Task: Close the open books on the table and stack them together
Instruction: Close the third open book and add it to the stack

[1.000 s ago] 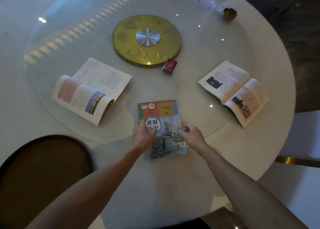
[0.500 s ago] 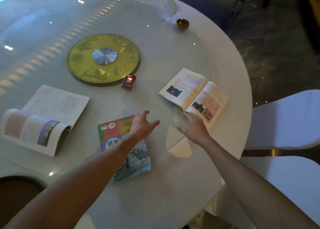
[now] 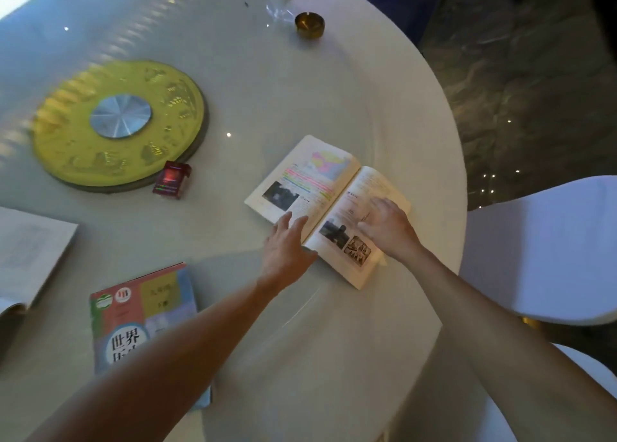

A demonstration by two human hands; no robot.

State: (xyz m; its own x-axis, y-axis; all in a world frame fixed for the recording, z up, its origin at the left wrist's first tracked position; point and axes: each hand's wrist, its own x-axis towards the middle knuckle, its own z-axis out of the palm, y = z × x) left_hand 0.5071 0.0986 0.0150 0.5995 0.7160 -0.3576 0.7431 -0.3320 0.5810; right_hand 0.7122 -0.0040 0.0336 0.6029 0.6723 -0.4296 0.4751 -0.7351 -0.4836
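Near the round white table's (image 3: pixel 417 114) right edge, the open, floppy paperback textbook (image 3: pixel 325 204) lay under the flat-fingered right hand (image 3: pixel 387 228), the spread, empty left hand (image 3: pixel 287 244) reaching its near-left corner, likely the best hold.

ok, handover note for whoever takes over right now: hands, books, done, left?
Left hand: open, fingers spread at the near corner of the open book's left page, nothing gripped.
Right hand: open, flat on that book's right page.
Closed book: lies cover up near the table's front edge, partly under the left forearm.
Second open book: at the far left, cut off by the frame edge.
Done: one book closed.
Left: close the open book under the hands, close the one at far left, then stack all three together.
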